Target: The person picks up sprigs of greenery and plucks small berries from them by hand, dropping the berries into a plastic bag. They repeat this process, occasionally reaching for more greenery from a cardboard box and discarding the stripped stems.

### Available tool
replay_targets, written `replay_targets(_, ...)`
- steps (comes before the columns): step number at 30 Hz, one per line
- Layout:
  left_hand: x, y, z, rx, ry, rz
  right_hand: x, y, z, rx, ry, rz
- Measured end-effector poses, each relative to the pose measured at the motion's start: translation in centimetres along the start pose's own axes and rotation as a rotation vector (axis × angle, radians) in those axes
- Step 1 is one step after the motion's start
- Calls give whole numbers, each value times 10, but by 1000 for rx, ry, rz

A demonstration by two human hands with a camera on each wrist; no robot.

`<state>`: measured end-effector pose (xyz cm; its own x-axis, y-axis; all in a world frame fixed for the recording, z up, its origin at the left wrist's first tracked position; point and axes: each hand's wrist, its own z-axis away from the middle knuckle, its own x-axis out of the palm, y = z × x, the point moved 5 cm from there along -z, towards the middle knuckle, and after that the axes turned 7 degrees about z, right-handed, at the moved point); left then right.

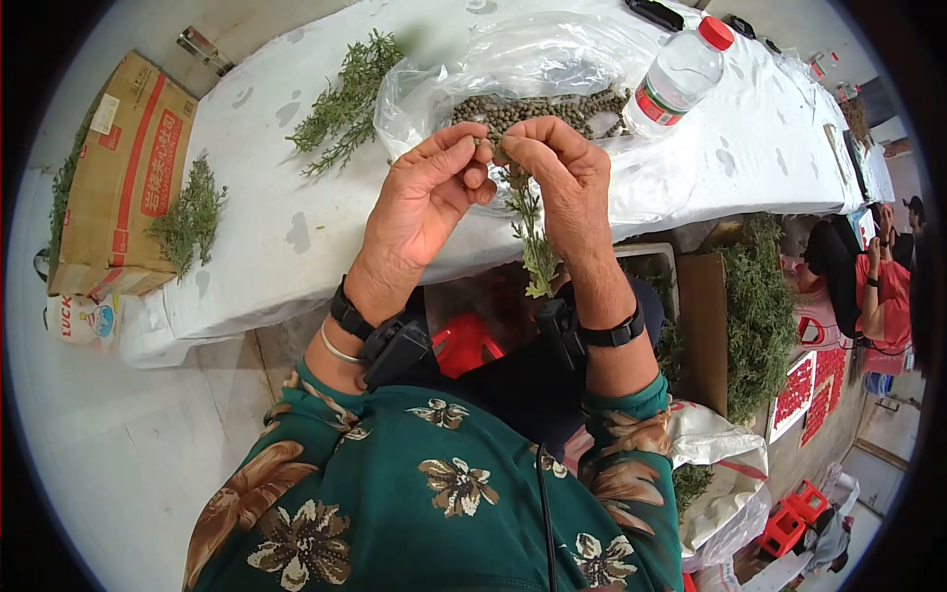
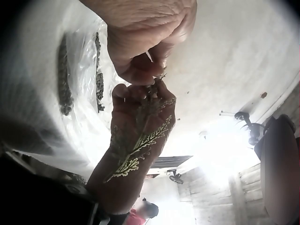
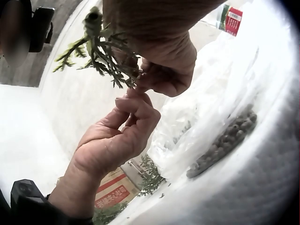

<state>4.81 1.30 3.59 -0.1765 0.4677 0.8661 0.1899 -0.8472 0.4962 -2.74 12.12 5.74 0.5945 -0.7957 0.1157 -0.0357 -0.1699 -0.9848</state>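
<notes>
A feathery green sprig (image 1: 533,237) hangs at centre frame, below a crinkly clear bag (image 1: 513,54) of small round seeds (image 1: 538,109). The left hand (image 1: 424,197) and right hand (image 1: 567,183) both pinch its top, fingertips closed together.

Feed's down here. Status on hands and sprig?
Both left hand and right hand pinching sprig at its top. Beyond: bag of seeds on table. Nothing in the way.

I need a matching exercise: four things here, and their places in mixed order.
1 green leafy sprig
2 clear plastic bottle, red cap
3 brown cardboard box
4 clear plastic bag of seeds

a at left end of white table
b lying right of the bag
c between left hand and right hand
d spread beyond both hands

Pairs: 1-c, 2-b, 3-a, 4-d
</notes>
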Motion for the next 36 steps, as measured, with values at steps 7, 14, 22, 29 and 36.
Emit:
replay_targets(7,1,0,1,0,13,-10,0,-1,0,0,-3,29)
replay_targets(14,-1,-2,3,0,45,-11,1,0,0,-102,37,61)
replay_targets(22,-1,-3,4,10,57,-7,2,10,-2,80,-64,-102)
replay_targets(29,0,-3,4,23,94,-21,4,7,-1,70,-53,-119)
replay_targets(36,1,-3,6,11,132,-2,3,8,0,69,-60,-111)
